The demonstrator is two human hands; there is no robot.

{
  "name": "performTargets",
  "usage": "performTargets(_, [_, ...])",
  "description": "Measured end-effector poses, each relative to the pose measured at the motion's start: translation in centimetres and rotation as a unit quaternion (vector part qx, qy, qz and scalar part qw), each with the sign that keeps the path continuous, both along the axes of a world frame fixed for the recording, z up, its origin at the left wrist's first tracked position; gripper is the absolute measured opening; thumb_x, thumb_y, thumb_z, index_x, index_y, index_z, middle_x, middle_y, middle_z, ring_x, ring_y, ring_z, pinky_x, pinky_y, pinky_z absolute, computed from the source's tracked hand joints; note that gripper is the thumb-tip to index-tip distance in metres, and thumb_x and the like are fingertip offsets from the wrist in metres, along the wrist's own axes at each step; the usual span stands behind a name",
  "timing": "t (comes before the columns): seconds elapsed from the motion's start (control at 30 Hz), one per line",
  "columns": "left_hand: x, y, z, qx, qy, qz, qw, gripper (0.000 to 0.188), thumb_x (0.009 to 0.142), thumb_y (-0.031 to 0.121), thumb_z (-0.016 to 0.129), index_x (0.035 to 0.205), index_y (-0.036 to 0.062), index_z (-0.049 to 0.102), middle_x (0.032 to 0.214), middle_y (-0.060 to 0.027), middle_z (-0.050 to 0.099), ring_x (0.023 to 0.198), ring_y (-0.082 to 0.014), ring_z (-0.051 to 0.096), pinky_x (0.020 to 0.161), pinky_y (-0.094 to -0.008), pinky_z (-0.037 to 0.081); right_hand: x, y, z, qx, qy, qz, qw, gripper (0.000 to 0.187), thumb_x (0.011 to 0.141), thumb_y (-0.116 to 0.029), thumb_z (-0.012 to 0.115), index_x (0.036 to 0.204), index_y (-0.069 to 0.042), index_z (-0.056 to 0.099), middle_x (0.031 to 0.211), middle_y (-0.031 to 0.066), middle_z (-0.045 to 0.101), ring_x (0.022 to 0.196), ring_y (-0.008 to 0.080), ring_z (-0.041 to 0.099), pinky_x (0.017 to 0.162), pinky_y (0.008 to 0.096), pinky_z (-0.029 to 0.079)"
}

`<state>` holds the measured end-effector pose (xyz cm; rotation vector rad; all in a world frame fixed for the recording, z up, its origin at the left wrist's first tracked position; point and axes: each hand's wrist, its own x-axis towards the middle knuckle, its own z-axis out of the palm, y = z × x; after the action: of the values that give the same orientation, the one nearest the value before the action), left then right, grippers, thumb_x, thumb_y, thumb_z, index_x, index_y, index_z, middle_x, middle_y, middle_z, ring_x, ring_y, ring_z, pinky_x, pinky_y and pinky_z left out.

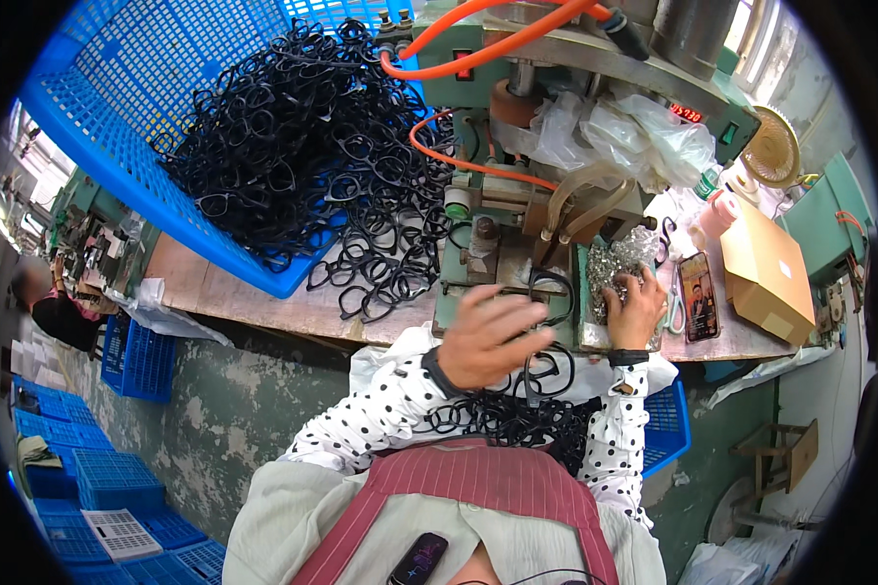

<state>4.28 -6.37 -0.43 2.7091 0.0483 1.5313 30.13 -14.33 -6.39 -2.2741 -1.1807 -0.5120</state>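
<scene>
My left hand (490, 339) is at the front of a green press, slightly blurred, its fingers stretched out and apart. By its fingertips a black eyeglass frame (556, 304) lies at the press's work spot; I see no grip on it. My right hand (638, 310) reaches into a heap of small shiny metal parts (600, 268) in a tray beside the press. Its fingers are bent down into the heap, and whatever they pinch is hidden. More black eyeglass frames (478, 417) lie on my lap, below my hands.
A big blue basket (288, 283) heaped with black frames (273, 146) tilts onto the table at left. Orange hoses (478, 44) cross the press (483, 249). Right of the tray are blue-handled scissors (675, 312), a phone (697, 297) and a cardboard box (766, 268). Another person (54, 307) sits far left.
</scene>
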Motion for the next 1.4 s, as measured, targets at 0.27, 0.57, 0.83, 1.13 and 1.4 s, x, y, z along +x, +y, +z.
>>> performTargets(0.27, [-7.0, 7.1, -8.4, -0.211, 0.043, 0.425, 0.879, 0.029, 0.082, 0.007, 0.065, 0.111, 0.0113, 0.066, 0.123, -0.0088, 0.053, 0.109, -0.0301, 0.048, 0.094, -0.0431, 0.036, 1.4, -0.9, -1.1, 0.209, 0.103, 0.081, 0.969, 0.009, 0.077, -0.011, 0.074, 0.086, -0.010, 0.071, 0.092, 0.0053, 0.069, 0.092, 0.0266, 0.059, 0.086, 0.0365, 0.043])
performTargets(0.57, [-8.4, 12.1, -7.5, -0.211, 0.036, 0.357, 0.909, 0.014, 0.078, 0.015, 0.072, 0.092, 0.0165, 0.068, 0.112, -0.0007, 0.061, 0.110, -0.0283, 0.050, 0.093, -0.0433, 0.035, 0.7, -0.9, -0.5, 0.233, 0.087, 0.044, 0.968, 0.009, 0.078, -0.009, 0.074, 0.086, -0.010, 0.071, 0.081, 0.0051, 0.068, 0.082, 0.0244, 0.060, 0.077, 0.0360, 0.046])
performTargets(0.83, [-4.7, 8.2, -1.7, -0.236, -0.144, 0.256, 0.926, 0.009, 0.091, 0.008, 0.060, 0.099, 0.0026, 0.059, 0.085, -0.0111, 0.061, 0.076, -0.0326, 0.057, 0.070, -0.0371, 0.045, -0.8, 0.3, 1.0, 0.258, 0.168, 0.069, 0.949, 0.010, 0.077, -0.005, 0.075, 0.086, -0.007, 0.072, 0.083, 0.0054, 0.070, 0.077, 0.0196, 0.063, 0.075, 0.0316, 0.049])
performTargets(1.13, [1.4, 0.6, 3.0, -0.038, 0.000, -0.045, 0.998, 0.041, 0.077, 0.018, 0.073, 0.115, 0.0099, 0.064, 0.104, -0.0040, 0.066, 0.087, -0.0214, 0.063, 0.091, -0.0414, 0.045, -5.2, 0.9, 5.5, 0.292, 0.309, 0.178, 0.888, 0.016, 0.079, 0.002, 0.070, 0.094, -0.001, 0.073, 0.088, 0.0095, 0.070, 0.080, 0.0170, 0.063, 0.075, 0.0281, 0.049])
performTargets(1.4, [2.0, 1.2, 2.0, 0.012, -0.001, -0.110, 0.994, 0.038, 0.077, 0.019, 0.072, 0.111, 0.0046, 0.064, 0.098, -0.0054, 0.065, 0.079, -0.0212, 0.060, 0.077, -0.0379, 0.049, -7.8, 1.6, 6.8, 0.312, 0.409, 0.213, 0.831, 0.013, 0.078, 0.004, 0.071, 0.091, 0.001, 0.070, 0.086, 0.0078, 0.067, 0.079, 0.0145, 0.062, 0.072, 0.0263, 0.048])
